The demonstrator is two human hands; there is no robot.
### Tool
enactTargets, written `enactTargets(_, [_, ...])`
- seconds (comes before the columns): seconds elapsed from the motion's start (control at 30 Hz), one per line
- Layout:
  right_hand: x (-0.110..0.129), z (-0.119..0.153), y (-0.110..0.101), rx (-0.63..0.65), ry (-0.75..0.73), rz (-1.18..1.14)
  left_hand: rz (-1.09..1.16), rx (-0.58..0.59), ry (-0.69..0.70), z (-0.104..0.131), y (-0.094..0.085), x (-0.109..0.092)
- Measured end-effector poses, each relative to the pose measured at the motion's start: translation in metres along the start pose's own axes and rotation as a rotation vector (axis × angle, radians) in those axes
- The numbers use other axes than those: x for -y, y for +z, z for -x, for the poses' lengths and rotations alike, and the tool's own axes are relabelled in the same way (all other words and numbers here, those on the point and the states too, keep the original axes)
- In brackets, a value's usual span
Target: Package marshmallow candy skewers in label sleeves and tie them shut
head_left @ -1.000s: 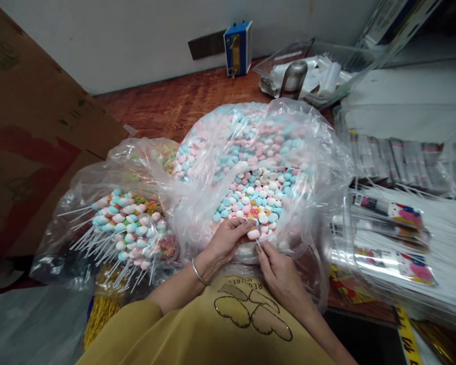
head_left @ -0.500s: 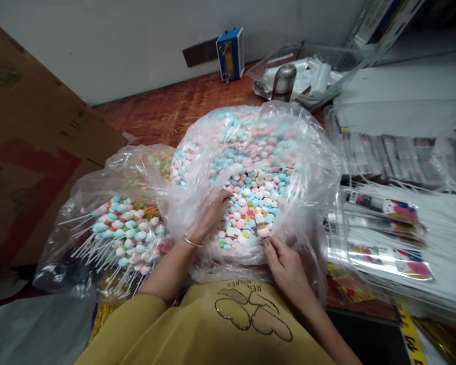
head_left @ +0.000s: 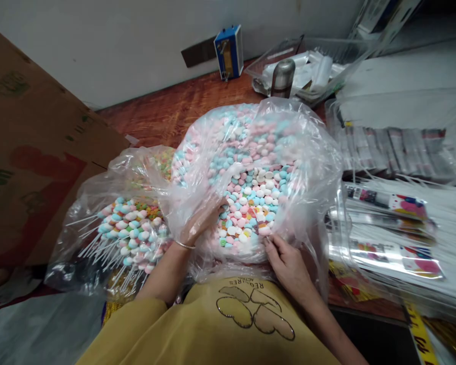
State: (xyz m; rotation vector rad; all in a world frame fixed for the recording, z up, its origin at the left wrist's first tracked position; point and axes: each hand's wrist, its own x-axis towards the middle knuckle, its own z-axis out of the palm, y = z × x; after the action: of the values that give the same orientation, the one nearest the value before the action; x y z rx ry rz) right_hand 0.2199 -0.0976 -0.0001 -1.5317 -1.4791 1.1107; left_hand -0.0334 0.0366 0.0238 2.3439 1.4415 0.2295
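Observation:
A big clear plastic bag of pink, white and blue button-shaped marshmallows stands in front of me, its mouth open. My left hand is at the left side of the opening, fingers curled together at the marshmallows; what they hold is hidden. At the near edge of the opening, my right hand pinches the lower end of a short candy skewer, with stacked white, orange and pink pieces. Its stick does not show. Some gummy pieces lie among the marshmallows between my hands.
Finished marshmallow skewers on white sticks lie on another plastic bag at left, beside a cardboard box. Right are a clear tray of printed wrappers and white sticks. Behind stand a steel flask and a blue box.
My left hand has drawn back slightly to the left and down. My right hand stays pinched at the skewer in nearly the same place. The view has shifted a little.

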Motion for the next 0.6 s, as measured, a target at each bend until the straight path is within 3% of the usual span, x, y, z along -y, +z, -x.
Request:
enactTargets(0.13, [-0.002, 0.001, 0.001, -0.002, 0.005, -0.002, 0.077, -0.108, -0.010, -0.005, 0.000, -0.011])
enactTargets(0.27, [-0.003, 0.001, 0.002, -0.001, 0.009, 0.003, 0.269, -0.189, 0.003, -0.016, 0.013, -0.024])
enactTargets(0.43, [-0.005, 0.001, 0.001, 0.012, 0.010, 0.003, 0.341, -0.099, -0.090, -0.021, 0.023, -0.025])
enactTargets(0.6, [-0.006, 0.000, 0.001, 0.014, 0.006, 0.012, 0.398, -0.044, -0.156, -0.017, 0.021, -0.015])
